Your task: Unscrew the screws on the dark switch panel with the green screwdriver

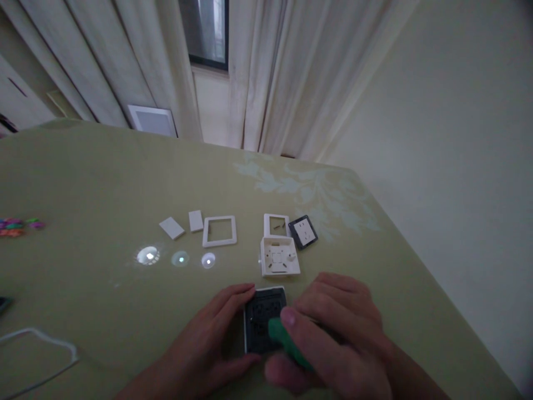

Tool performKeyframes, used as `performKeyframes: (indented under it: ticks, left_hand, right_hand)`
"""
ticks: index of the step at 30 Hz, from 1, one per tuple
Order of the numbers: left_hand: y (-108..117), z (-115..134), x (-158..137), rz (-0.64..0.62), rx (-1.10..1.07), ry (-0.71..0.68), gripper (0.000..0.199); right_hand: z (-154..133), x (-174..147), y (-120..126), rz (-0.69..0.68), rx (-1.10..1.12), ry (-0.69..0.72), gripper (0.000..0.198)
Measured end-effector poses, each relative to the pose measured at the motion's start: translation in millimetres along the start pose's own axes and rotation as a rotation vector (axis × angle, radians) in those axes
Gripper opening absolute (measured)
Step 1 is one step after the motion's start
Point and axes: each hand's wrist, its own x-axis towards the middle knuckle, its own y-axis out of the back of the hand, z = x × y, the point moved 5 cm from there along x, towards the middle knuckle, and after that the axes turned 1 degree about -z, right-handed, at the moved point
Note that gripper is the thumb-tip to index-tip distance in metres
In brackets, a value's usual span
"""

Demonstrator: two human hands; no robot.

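Near the table's front edge lies a black-backed wall switch or socket panel with a pale rim; which of the two I cannot tell. My left hand grips it from the left, fingers at its top corner and thumb at its lower corner. My right hand is closed around a green-handled tool, held over the panel's right side; its working end cannot be made out. Just beyond stands a white mounting box, open side up. Behind it are a white frame with small screws inside and a dark-edged socket module.
Left of the box lie another white frame and two white cover plates. A white cable curves at front left, and small colourful pieces sit at far left. A wall borders the table's right side.
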Motion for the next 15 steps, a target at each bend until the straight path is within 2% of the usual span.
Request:
performKeyframes:
  ticks: [4, 7, 9, 13, 15]
  left_hand:
    - [-2, -3, -1, -0.022, 0.012, 0.024, 0.091]
    - [-2, -1, 0, -0.022, 0.032, -0.008, 0.092]
    - [-1, 1, 1, -0.019, 0.036, -0.021, 0.092]
    - [-1, 1, 2, -0.021, 0.025, -0.004, 0.093]
    - [-2, -1, 1, -0.021, 0.02, -0.005, 0.094]
  right_hand:
    - [7, 2, -4, -0.015, 0.221, -0.095, 0.037]
    - [10, 3, 1, 0.027, 0.102, -0.102, 0.018]
    - [9, 5, 5, 0.046, 0.051, -0.063, 0.016]
    - [18, 5, -7, -0.202, 0.419, -0.176, 0.037]
    - [21, 2, -9, -0.178, 0.437, -0.216, 0.036]
